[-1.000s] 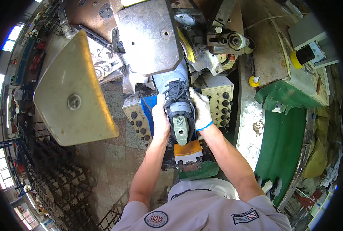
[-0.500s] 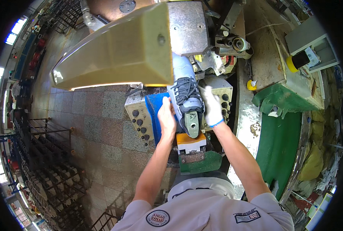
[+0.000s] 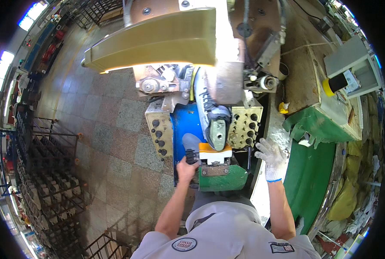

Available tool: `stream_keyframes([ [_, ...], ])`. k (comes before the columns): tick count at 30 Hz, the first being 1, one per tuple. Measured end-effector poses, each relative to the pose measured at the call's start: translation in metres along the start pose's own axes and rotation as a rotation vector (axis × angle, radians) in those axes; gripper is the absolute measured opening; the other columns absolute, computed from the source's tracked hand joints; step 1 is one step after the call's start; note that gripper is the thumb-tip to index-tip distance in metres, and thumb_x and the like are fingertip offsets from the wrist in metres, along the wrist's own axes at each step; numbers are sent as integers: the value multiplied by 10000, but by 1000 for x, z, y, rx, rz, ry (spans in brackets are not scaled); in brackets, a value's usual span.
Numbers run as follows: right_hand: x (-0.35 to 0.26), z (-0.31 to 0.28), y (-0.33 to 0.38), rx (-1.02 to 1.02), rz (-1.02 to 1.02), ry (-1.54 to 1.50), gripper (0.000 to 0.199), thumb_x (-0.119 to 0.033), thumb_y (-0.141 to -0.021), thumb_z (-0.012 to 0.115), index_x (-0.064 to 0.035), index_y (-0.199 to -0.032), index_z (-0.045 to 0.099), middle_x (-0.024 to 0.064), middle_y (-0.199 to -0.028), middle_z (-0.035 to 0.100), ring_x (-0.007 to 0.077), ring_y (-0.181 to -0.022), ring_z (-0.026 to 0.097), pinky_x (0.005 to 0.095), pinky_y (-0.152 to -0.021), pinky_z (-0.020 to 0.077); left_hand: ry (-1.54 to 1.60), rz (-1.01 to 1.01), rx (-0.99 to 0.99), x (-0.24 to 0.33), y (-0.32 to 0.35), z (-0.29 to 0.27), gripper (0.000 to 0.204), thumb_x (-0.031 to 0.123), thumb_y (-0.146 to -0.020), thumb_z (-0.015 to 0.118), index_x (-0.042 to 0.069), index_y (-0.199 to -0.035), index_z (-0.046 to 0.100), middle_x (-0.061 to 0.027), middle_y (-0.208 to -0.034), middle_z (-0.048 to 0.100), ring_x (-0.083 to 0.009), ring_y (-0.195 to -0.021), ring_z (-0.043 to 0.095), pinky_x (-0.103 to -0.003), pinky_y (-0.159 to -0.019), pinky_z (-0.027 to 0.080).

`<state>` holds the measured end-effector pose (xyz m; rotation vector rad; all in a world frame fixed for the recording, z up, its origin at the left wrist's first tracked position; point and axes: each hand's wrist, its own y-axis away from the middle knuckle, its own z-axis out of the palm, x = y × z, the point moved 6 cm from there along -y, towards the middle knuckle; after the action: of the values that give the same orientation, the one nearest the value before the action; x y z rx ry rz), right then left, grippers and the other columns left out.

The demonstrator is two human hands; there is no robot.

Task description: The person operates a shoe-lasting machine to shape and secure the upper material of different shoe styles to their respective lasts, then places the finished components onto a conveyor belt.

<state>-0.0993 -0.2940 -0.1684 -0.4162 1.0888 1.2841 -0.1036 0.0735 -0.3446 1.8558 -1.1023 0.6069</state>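
A grey-blue lace-up shoe (image 3: 203,110) with dark laces sits in the machine, its toe end under a metal block (image 3: 228,82). A green shoe last (image 3: 218,134) fills its heel end, which rests by an orange-topped support (image 3: 215,150). My bare left hand (image 3: 186,169) is closed around a second grey shoe (image 3: 191,141) with dark laces, held left of the support. My right hand (image 3: 271,159), in a white knitted glove with a blue cuff, is empty with fingers spread, to the right of the machine.
A yellowish lamp hood (image 3: 158,43) overhangs from the left. Control boxes with black knobs (image 3: 245,126) flank the blue panel (image 3: 188,121). A green guard (image 3: 222,178) juts toward me. A wooden bench (image 3: 317,77) and green conveyor belt (image 3: 313,172) lie right; racks (image 3: 45,159) stand left.
Both hands have left the shoe in the machine. My left hand moved nearer and now holds a second shoe; my right hand moved right and nearer. The view has shifted.
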Motion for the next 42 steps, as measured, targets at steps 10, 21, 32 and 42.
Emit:
stream_keyframes([
  [10, -28, 110, 55, -501, 11, -66, 903, -611, -993, 498, 88, -1526, 290, 256, -1417, 552, 339, -1278, 588, 440, -1051, 490, 709, 74, -561, 224, 107, -169, 539, -17, -574, 819, -136, -1085, 694, -155, -999, 743, -214, -886, 713, -312, -841, 560],
  [21, -79, -275, 61, 512, 188, 33, 473, -460, -965, 615, -58, -1208, 663, 86, -950, 716, 178, -760, 682, 325, -695, 570, 64, 529, 397, 264, 89, -88, 289, 182, -998, 647, -64, -1145, 680, -112, -1002, 718, -188, -914, 673, -309, -826, 542],
  [32, -17, -573, -108, 882, 398, 494, 1067, -527, -697, 884, 147, -1391, 435, 270, -1293, 628, 343, -1101, 674, 399, -882, 557, -282, 308, 541, 281, 17, -36, 759, 363, -754, 879, -124, -1256, 584, -232, -1231, 639, -338, -1054, 590, -447, -980, 455],
  [42, 2, -492, -135, 582, 126, -359, 572, -218, -807, 832, 52, -1257, 606, 196, -1252, 665, 282, -1148, 655, 431, -985, 526, 126, 367, 258, 280, 2, -29, 499, 88, -712, 848, -33, -1160, 666, -92, -1057, 692, -241, -912, 619, -381, -892, 489],
])
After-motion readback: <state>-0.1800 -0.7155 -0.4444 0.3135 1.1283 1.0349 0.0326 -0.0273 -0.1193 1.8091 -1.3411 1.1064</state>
